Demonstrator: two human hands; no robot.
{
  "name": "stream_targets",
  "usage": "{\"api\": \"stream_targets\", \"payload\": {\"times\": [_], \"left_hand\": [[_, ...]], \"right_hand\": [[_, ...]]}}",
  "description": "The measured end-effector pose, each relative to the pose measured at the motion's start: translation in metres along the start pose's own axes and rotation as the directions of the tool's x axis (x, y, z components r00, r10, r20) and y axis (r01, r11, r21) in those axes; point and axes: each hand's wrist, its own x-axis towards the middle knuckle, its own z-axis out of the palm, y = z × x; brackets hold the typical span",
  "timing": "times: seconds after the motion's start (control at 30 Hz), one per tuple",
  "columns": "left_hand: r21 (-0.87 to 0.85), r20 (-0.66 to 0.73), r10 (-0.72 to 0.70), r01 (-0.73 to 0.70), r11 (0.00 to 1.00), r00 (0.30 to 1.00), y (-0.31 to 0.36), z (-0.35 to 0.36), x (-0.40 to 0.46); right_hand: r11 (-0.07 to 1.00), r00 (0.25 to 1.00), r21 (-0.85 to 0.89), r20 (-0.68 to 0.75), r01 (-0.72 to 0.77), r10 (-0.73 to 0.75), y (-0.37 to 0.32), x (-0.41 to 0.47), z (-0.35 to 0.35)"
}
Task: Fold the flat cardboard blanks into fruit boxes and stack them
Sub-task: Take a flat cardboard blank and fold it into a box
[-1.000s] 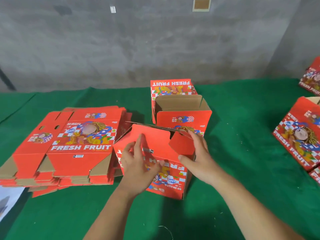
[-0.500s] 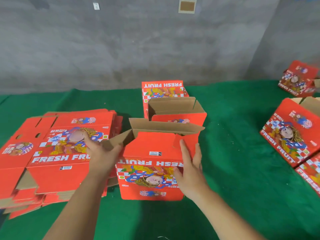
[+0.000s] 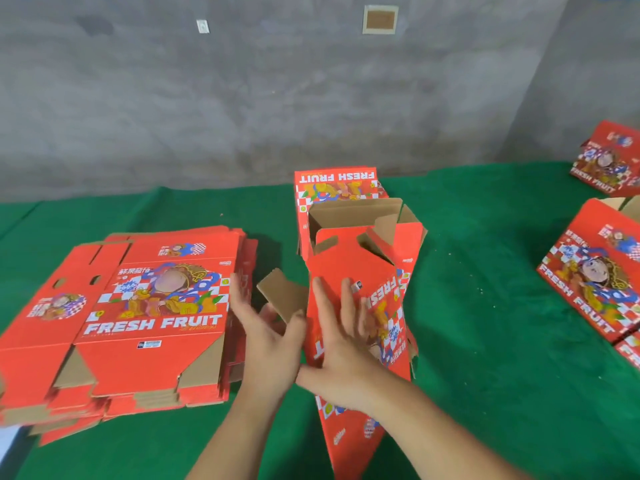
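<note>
At frame centre, the right hand point(image 3: 343, 344) presses open-palmed, fingers spread, on the half-folded red printed cardboard box point(image 3: 367, 306). The left hand point(image 3: 268, 336), fingers loosely open, touches its brown flap point(image 3: 282, 292). The stack of flat red cardboard blanks point(image 3: 138, 317) lies left on the green cloth point(image 3: 485, 341); an open folded red box point(image 3: 349, 206) stands just behind.

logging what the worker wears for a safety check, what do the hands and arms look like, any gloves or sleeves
Both are bare. The left hand and right hand wear no gloves, and no rings or watch show. Both forearms are uncovered down to the bottom edge of the view, with no sleeve or wristband in sight. The hands are slightly blurred.
</note>
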Motion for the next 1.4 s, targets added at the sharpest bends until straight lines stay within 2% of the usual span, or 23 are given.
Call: {"api": "stream_targets", "payload": {"times": [0.1, 0.17, 0.23, 0.3, 0.33, 0.4, 0.47, 0.53, 0.63, 0.67, 0.73, 0.77, 0.8, 0.83, 0.9, 0.97, 1.03, 1.07, 1.1, 1.17, 1.2, 1.27, 1.4], "left_hand": [[0.084, 0.218, 0.028, -0.047, 0.995, 0.976, 0.019, 0.001, 0.001], [0.125, 0.314, 0.054, -0.098, 0.987, 0.948, 0.03, 0.005, -0.001], [0.03, 0.403, 0.069, -0.089, 0.996, 0.913, 0.038, 0.011, -0.006], [-0.104, 0.502, 0.072, -0.022, 0.994, 0.862, 0.041, 0.016, -0.009], [-0.113, 0.521, 0.055, 0.006, 0.994, 0.852, 0.038, 0.018, -0.01], [-0.039, 0.479, -0.032, 0.057, 0.998, 0.877, 0.033, 0.021, -0.007], [0.06, 0.328, -0.142, 0.129, 0.99, 0.934, 0.025, 0.019, -0.003], [0.136, 0.195, -0.215, 0.19, 0.972, 0.957, 0.014, 0.012, 0.006], [0.241, 0.041, -0.259, 0.242, 0.94, 0.965, -0.002, -0.009, 0.031], [0.205, -0.01, -0.282, 0.278, 0.938, 0.959, -0.005, -0.019, 0.038], [-0.06, -0.069, -0.399, 0.395, 0.917, 0.914, -0.014, -0.039, 0.054], [-0.197, -0.043, -0.472, 0.455, 0.868, 0.881, -0.018, -0.05, 0.059], [-0.254, -0.005, -0.513, 0.495, 0.831, 0.858, -0.02, -0.058, 0.06], [-0.209, 0.026, -0.53, 0.523, 0.826, 0.848, -0.02, -0.066, 0.061], [-0.013, 0.041, -0.504, 0.505, 0.863, 0.863, -0.02, -0.073, 0.059], [0.093, -0.119, -0.409, 0.421, 0.902, 0.905, -0.026, -0.076, 0.063], [0.04, -0.27, -0.352, 0.376, 0.926, 0.896, -0.027, -0.079, 0.067], [0.007, -0.269, -0.36, 0.376, 0.927, 0.893, -0.028, -0.081, 0.069], [-0.031, -0.21, -0.401, 0.404, 0.914, 0.892, -0.032, -0.086, 0.071], [-0.086, -0.021, -0.521, 0.518, 0.851, 0.853, -0.042, -0.094, 0.073], [-0.068, 0.06, -0.578, 0.581, 0.811, 0.814, -0.047, -0.097, 0.075], [0.01, 0.177, -0.6, 0.608, 0.794, 0.78, -0.047, -0.103, 0.079], [0.004, 0.197, -0.557, 0.568, 0.823, 0.806, -0.038, -0.085, 0.064]], "right_hand": [[0.998, 0.999, 0.041, 0.008, 0.039, -0.04, -0.008, -0.007, -0.011], [0.995, 0.995, 0.066, -0.067, 0.076, -0.071, -0.011, -0.01, -0.015], [0.982, 0.974, 0.102, -0.177, 0.161, -0.142, -0.013, -0.013, -0.015], [0.954, 0.928, 0.155, -0.316, 0.256, -0.198, -0.011, -0.014, -0.02], [0.943, 0.901, 0.175, -0.385, 0.282, -0.199, -0.007, -0.015, -0.026], [0.937, 0.853, 0.162, -0.482, 0.311, -0.2, 0.004, -0.016, -0.045], [0.956, 0.798, 0.012, -0.554, 0.294, -0.238, 0.015, -0.018, -0.066], [0.968, 0.745, -0.073, -0.626, 0.239, -0.231, 0.026, -0.02, -0.085], [0.964, 0.69, 0.11, -0.718, 0.242, -0.092, 0.034, -0.02, -0.1], [0.956, 0.679, 0.15, -0.731, 0.251, -0.063, 0.037, -0.019, -0.102], [0.954, 0.673, 0.175, -0.739, 0.242, -0.036, 0.042, -0.017, -0.102], [0.956, 0.671, 0.176, -0.741, 0.235, -0.028, 0.046, -0.015, -0.102], [0.958, 0.666, 0.174, -0.746, 0.226, -0.021, 0.051, -0.013, -0.101], [0.96, 0.665, 0.177, -0.747, 0.217, -0.013, 0.055, -0.011, -0.1], [0.963, 0.675, 0.189, -0.738, 0.191, 0.011, 0.062, -0.008, -0.098], [0.966, 0.665, 0.192, -0.746, 0.174, 0.028, 0.067, -0.006, -0.097], [0.973, 0.628, 0.161, -0.778, 0.168, 0.021, 0.073, -0.006, -0.103], [0.977, 0.609, 0.134, -0.793, 0.164, 0.007, 0.078, -0.006, -0.106], [0.98, 0.594, 0.11, -0.804, 0.167, -0.011, 0.084, -0.007, -0.108], [0.984, 0.598, 0.089, -0.802, 0.152, -0.02, 0.095, -0.008, -0.113], [0.988, 0.628, 0.086, -0.778, 0.126, -0.012, 0.1, -0.007, -0.115], [0.991, 0.703, 0.115, -0.71, 0.073, 0.031, 0.108, -0.003, -0.113], [0.965, 0.786, 0.257, -0.585, -0.056, 0.201, 0.114, 0.006, -0.097]]}}
